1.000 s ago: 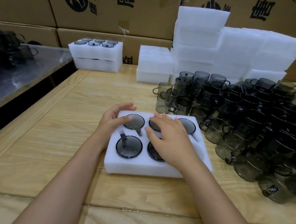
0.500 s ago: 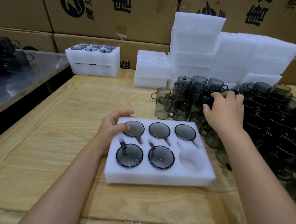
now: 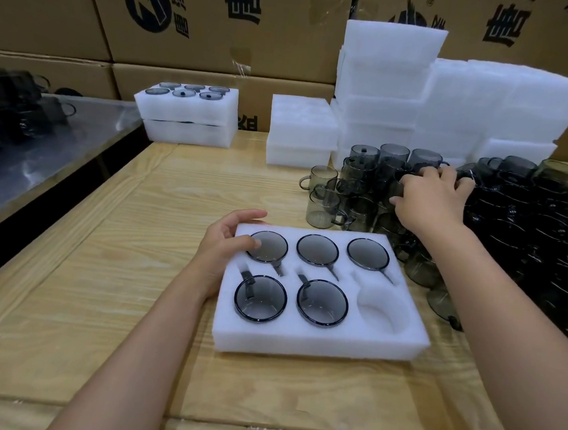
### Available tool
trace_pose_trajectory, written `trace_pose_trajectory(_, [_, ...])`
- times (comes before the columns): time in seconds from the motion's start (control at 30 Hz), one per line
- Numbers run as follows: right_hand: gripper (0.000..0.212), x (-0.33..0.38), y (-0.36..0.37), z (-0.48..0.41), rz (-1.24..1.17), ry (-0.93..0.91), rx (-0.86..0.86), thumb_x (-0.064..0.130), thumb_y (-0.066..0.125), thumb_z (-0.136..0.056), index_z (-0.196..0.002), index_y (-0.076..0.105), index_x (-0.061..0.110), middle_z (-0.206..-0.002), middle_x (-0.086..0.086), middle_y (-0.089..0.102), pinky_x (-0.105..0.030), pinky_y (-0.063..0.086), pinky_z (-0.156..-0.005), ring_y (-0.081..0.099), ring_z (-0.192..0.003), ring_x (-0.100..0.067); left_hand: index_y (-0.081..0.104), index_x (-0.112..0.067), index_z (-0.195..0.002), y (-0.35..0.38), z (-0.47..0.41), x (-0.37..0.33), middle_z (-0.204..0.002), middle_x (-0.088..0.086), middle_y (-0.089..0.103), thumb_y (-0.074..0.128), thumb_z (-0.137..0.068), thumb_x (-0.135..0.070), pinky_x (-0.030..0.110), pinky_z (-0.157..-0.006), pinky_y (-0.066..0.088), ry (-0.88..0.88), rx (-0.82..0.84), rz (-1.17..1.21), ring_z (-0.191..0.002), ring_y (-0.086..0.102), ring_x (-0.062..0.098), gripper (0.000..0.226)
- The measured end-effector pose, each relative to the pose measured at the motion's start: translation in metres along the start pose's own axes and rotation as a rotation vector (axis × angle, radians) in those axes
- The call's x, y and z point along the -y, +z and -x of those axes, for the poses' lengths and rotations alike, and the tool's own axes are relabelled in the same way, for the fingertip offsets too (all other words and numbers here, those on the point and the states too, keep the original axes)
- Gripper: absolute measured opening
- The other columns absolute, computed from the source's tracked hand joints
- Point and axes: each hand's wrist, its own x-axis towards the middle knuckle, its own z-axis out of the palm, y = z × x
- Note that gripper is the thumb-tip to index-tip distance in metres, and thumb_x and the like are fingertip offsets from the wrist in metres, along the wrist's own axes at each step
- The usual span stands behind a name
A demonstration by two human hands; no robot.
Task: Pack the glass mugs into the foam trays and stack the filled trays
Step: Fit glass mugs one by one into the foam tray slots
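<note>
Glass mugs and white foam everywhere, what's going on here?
A person is packing glass mugs into a foam tray. Five of its six pockets hold mugs; the near right pocket is empty. The left hand holds the tray's far left corner while the right hand reaches into the loose mugs.

Single head-worn wide-angle view, facing forward and down, close above the foam tray [image 3: 318, 340], edges seemingly distorted

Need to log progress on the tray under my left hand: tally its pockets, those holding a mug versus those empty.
In the foam tray, pockets holding a mug: 5
Empty pocket: 1
Total pockets: 6
</note>
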Motion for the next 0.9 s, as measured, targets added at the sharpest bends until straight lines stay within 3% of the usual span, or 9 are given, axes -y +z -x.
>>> trace_pose_trajectory(0.13, [0.025,-0.006,-0.018,0.03,-0.375,-0.066,-0.154,0.033,0.058,-0.091,-0.11,0.062,0.017,-0.141,-0.006,0.042,-0.042,0.021,-0.101,0.029,-0.128,-0.033,0.066,-0.012,-0.107,0.0,0.002,-0.003,-0.091,0.002,0.073,0.06,-0.065,-0.004,0.026,-0.062,0.055,-0.008,0.007,0.012,-0.077,0.069,0.019,0.042])
trace_pose_trajectory(0.23, [0.013,-0.009,-0.028,0.06,-0.677,-0.244,-0.214,0.023,0.065,-0.086,-0.096,0.066,0.014,-0.14,-0.003,0.046,-0.024,0.021,-0.094,0.037,-0.123,-0.029,0.067,-0.011,-0.106,0.004,0.007,-0.011,-0.105,0.006,0.069,0.057,-0.067,-0.012,0.028,-0.076,0.053,-0.015,-0.027,-0.054,-0.093,0.066,0.017,0.04])
trace_pose_trajectory(0.4, [0.01,-0.008,-0.021,0.101,-0.983,-0.471,-0.14,0.007,0.071,-0.08,-0.085,0.067,0.014,-0.139,0.009,0.045,-0.016,0.033,-0.1,0.049,-0.119,-0.009,0.062,-0.024,-0.114,0.013,0.025,-0.043,-0.117,-0.008,0.065,0.06,-0.085,-0.007,0.028,-0.099,0.044,0.315,-0.126,-0.501,-0.112,0.058,0.006,0.034])
trace_pose_trajectory(0.53, [0.012,-0.009,-0.014,0.111,-1.037,-0.622,-0.084,0.001,0.068,-0.082,-0.087,0.067,0.011,-0.145,0.012,0.041,-0.028,0.036,-0.107,0.043,-0.13,-0.006,0.046,-0.048,-0.127,0.049,0.036,-0.062,-0.125,-0.026,0.058,0.064,-0.078,-0.026,0.015,-0.099,0.041,0.298,0.234,-0.693,-0.119,0.051,-0.006,0.056])
trace_pose_trajectory(0.63, [0.009,-0.01,-0.015,0.113,-1.031,-0.724,-0.075,0.005,0.065,-0.084,-0.091,0.067,0.01,-0.147,0.012,0.038,-0.034,0.029,-0.112,0.033,-0.137,-0.01,0.036,-0.036,-0.142,0.078,0.031,-0.068,-0.14,-0.017,0.049,0.068,-0.076,-0.028,0.025,-0.109,0.035,0.22,0.478,-0.746,-0.128,0.044,-0.003,0.073])
trace_pose_trajectory(0.7, [0.01,-0.01,-0.015,0.113,-0.979,-0.689,-0.094,0.01,0.065,-0.083,-0.092,0.067,0.014,-0.146,0.017,0.036,-0.04,0.025,-0.111,0.029,-0.136,-0.011,0.039,-0.02,-0.143,0.09,0.025,-0.069,-0.137,-0.006,0.054,0.074,-0.076,-0.016,0.032,-0.11,0.037,0.225,0.487,-0.678,-0.127,0.049,0.004,0.075])
trace_pose_trajectory(0.77, [0.013,-0.012,-0.014,0.115,-0.944,-0.608,-0.133,0.016,0.067,-0.082,-0.094,0.066,0.02,-0.145,0.018,0.038,-0.035,0.023,-0.108,0.03,-0.128,-0.009,0.048,-0.017,-0.137,0.096,0.023,-0.065,-0.127,-0.003,0.061,0.08,-0.073,-0.008,0.034,-0.106,0.042,0.252,0.401,-0.638,-0.119,0.056,0.006,0.072])
trace_pose_trajectory(0.83, [0.025,-0.013,-0.016,0.116,-1.012,-0.514,-0.166,0.03,0.063,-0.081,-0.105,0.063,0.026,-0.135,0.011,0.046,-0.022,0.029,-0.1,0.037,-0.116,-0.008,0.057,-0.022,-0.124,0.097,0.023,-0.056,-0.115,-0.005,0.066,0.088,-0.064,-0.014,0.033,-0.098,0.049,0.302,0.275,-0.613,-0.109,0.061,0.004,0.068])
trace_pose_trajectory(0.9, [0.038,-0.011,-0.018,0.116,-1.17,-0.433,-0.169,0.041,0.054,-0.08,-0.116,0.057,0.029,-0.119,0.006,0.05,-0.021,0.039,-0.084,0.049,-0.096,-0.009,0.056,-0.028,-0.113,0.098,0.024,-0.046,-0.106,-0.009,0.065,0.091,-0.057,-0.026,0.028,-0.085,0.053,0.376,0.169,-0.635,-0.101,0.06,0.002,0.066])
